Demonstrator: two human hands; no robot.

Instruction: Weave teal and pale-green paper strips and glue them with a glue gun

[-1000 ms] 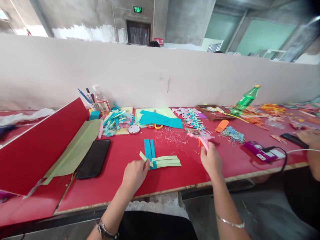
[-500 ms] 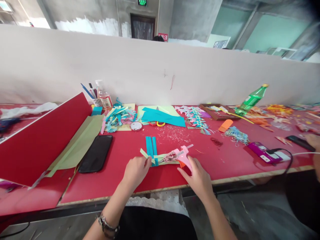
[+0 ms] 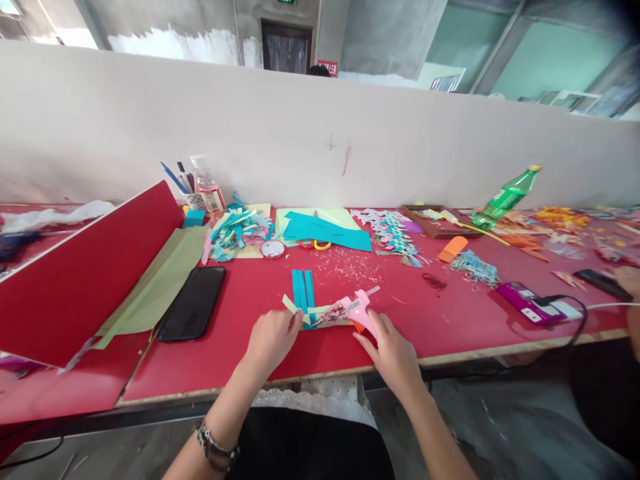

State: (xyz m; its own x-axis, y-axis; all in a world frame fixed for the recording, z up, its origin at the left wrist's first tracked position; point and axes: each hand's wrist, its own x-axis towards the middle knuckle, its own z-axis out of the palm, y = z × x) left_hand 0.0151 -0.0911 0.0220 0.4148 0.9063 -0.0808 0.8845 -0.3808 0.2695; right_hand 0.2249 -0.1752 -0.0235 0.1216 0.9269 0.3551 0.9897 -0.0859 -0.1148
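Pink and held by its handle, a glue gun [image 3: 353, 306] is in my right hand [image 3: 395, 350]. Its nozzle points left at crossed paper strips and sits close to them; whether it touches I cannot tell. Blue strips [image 3: 303, 288] stand away from me, and pale green strips [image 3: 327, 325] run sideways across them, partly behind the gun. My left hand [image 3: 275, 338] pinches the left end of the strips between thumb and finger, beside a slanting pale green strip end [image 3: 289, 304].
A black phone [image 3: 193, 304] and green paper sheets [image 3: 155, 287] lie left, by a red upright board [image 3: 95, 273]. Paper scraps [image 3: 240, 233], scissors [image 3: 321, 245] and a woven paper piece [image 3: 393, 233] lie behind. At right are a purple power strip [image 3: 530, 305], a tilted green bottle [image 3: 507, 198] and another person's hand [image 3: 629, 280].
The glue gun and my right hand have shifted slightly left, bringing the nozzle farther over the crossed strips. My left hand keeps its pinch. The view has tilted slightly.
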